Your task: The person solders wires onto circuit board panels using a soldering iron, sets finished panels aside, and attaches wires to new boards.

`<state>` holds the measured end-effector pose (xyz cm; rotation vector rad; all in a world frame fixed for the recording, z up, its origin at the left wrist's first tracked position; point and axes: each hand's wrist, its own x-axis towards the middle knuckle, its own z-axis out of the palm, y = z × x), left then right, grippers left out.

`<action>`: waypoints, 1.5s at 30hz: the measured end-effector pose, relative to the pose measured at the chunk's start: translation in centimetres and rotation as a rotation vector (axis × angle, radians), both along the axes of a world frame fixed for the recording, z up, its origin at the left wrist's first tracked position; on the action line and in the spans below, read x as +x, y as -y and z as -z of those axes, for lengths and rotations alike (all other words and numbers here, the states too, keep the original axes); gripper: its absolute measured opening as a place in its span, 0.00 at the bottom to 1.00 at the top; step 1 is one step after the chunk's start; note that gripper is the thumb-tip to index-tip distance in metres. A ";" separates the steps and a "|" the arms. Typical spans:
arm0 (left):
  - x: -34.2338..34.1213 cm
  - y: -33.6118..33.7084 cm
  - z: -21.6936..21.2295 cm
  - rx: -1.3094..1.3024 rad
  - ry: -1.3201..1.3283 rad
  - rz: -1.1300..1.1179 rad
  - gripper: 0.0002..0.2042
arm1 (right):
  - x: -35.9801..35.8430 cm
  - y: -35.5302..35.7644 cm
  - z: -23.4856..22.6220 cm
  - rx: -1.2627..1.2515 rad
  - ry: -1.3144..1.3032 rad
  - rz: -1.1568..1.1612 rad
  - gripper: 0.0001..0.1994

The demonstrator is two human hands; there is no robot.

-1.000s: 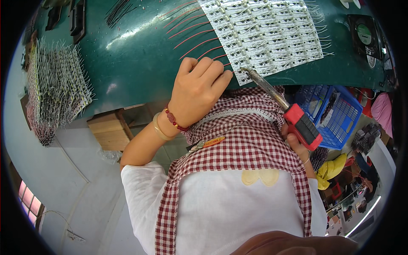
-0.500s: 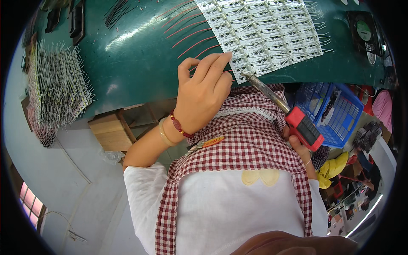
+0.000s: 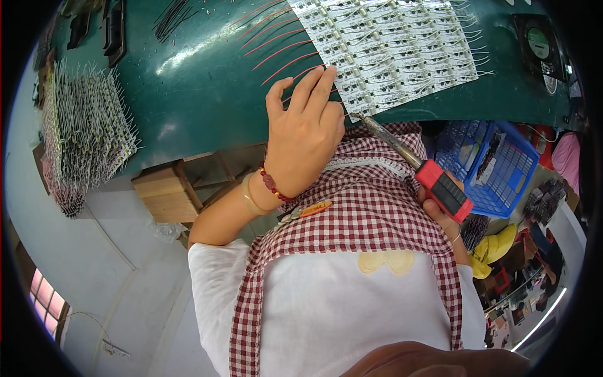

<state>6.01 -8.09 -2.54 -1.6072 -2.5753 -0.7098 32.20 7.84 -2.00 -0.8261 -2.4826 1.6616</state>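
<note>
A white sheet of joined circuit boards [image 3: 402,53] lies on the green table, with red wires [image 3: 276,53] sticking out from its left edge and pale wires across it. My left hand [image 3: 304,135] rests at the near left edge of the sheet, fingers stretched and apart over the red wires; what is under the thumb is hidden. In my right hand [image 3: 441,217] is a soldering iron [image 3: 446,188] with a red and black handle. Its metal tip meets the sheet's near corner, just right of my left thumb. The right fingers are partly hidden behind the handle.
A thick bundle of wired boards [image 3: 88,132] hangs over the table's left edge. Loose dark wires [image 3: 173,19] lie at the far left. A black round-faced device [image 3: 539,47] stands at the right. Below the table edge are a blue basket [image 3: 502,169] and a wooden drawer [image 3: 166,191].
My left hand has shifted a little, its fingertips drawing back left toward the board edge. The soldering iron has moved slightly left and its tip is a bit nearer to me.
</note>
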 end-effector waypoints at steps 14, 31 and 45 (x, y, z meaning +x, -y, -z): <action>-0.3 -0.1 -0.4 -0.047 -0.034 -0.014 0.07 | 1.0 0.0 1.3 -0.155 -0.063 0.071 0.15; -22.2 -3.7 2.8 -0.094 -0.185 -0.228 0.07 | -6.7 -1.0 0.1 -0.564 -0.669 0.374 0.24; -22.0 -3.4 4.2 0.165 -0.217 -0.050 0.06 | -8.7 -2.5 -0.4 -0.525 -0.691 0.378 0.24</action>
